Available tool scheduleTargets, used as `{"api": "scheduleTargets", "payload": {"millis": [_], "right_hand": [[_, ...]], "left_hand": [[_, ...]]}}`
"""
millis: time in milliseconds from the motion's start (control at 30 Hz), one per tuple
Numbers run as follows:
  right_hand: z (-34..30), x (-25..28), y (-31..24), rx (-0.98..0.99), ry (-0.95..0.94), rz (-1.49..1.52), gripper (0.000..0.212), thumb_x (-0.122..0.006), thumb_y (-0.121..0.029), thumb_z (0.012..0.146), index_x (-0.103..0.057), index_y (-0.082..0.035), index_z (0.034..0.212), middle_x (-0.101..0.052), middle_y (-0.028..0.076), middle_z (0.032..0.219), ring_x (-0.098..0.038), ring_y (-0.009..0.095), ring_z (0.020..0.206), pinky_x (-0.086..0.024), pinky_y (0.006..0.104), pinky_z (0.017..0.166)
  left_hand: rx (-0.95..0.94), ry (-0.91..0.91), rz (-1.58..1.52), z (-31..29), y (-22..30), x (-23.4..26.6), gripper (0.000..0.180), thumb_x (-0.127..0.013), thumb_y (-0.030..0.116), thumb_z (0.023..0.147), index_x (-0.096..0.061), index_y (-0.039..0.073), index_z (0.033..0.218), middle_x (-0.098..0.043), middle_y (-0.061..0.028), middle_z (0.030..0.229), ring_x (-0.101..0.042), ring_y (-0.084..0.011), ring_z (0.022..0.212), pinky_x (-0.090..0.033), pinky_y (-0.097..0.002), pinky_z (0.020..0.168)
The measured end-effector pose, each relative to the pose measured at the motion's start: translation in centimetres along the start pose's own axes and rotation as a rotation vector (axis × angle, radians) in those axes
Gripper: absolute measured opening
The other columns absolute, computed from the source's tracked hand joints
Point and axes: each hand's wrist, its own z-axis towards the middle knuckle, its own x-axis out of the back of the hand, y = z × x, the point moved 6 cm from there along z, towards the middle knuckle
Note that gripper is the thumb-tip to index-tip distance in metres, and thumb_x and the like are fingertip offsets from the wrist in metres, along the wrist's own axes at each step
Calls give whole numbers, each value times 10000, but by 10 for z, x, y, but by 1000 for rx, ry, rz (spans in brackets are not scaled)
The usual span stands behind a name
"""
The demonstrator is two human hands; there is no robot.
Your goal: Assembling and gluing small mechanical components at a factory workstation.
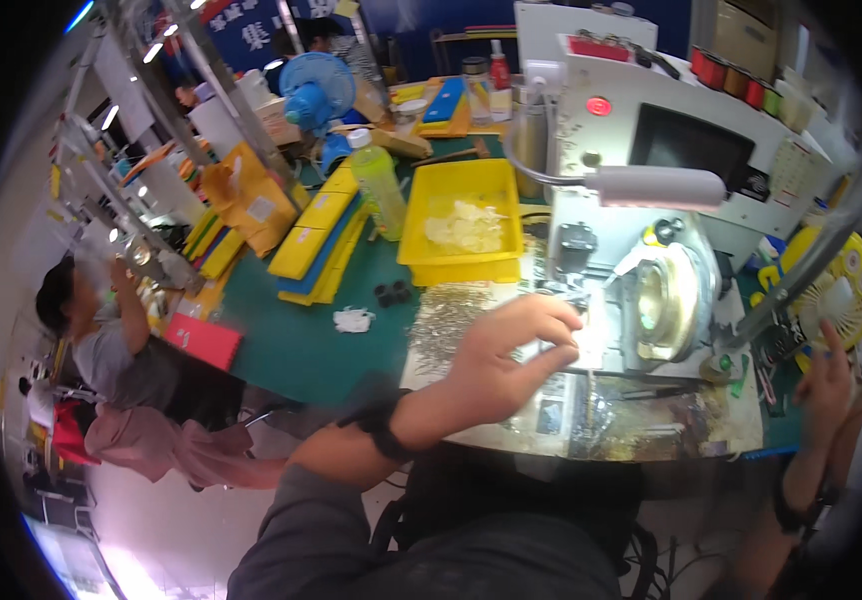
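Observation:
My left hand (511, 358) reaches over the pile of thin metal pins toward the lit machine. Its thumb and fingertips are drawn together in a pinch; whatever they hold, if anything, is too small or hidden to make out. Just beyond the fingertips is the machine's round metal ring-shaped part (657, 305), brightly lit. Many thin metal pins (446, 328) lie on a pale sheet left of the hand. At the far right, my right hand (827, 388) is raised beside a yellow fan (844, 285), a finger stretched upward and nothing visible in it.
A yellow bin (461, 265) with whitish pieces stands behind the pins. A lamp (659, 187) hangs over the machine. Left are a green bottle (378, 188), stacked yellow and blue trays (319, 235), and black round parts (392, 293). Another person (116, 330) sits farther left.

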Motion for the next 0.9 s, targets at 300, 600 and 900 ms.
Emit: {"api": "scheduleTargets", "payload": {"millis": [300, 600, 900], "right_hand": [[-73, -102, -139, 912, -201, -28, 231, -749, 56, 776, -680, -21, 983, -674, 114, 822, -652, 234, 687, -505, 301, 628], [-82, -172, -183, 1131, -284, 8, 226, -761, -29, 776, -641, -33, 967, -671, 117, 965, -657, 304, 852, -512, 405, 728], [-72, -194, -189, 1099, -330, 57, 194, -728, -1, 800, -614, -36, 953, -639, 120, 869, -644, 325, 798, -506, 419, 693]], "left_hand": [[251, 33, -336, 15, -3, -2, 68, -747, 63, 876, -713, 13, 906, -714, -52, 917, -647, -112, 872, -502, -269, 806], [246, 3, -263, 14, 10, -5, 101, -746, 82, 898, -693, -3, 913, -709, -78, 923, -651, -134, 871, -503, -279, 805], [228, 50, -240, 21, 10, 1, 105, -765, 123, 866, -727, 30, 895, -729, -51, 887, -663, -120, 841, -504, -269, 778]]}}
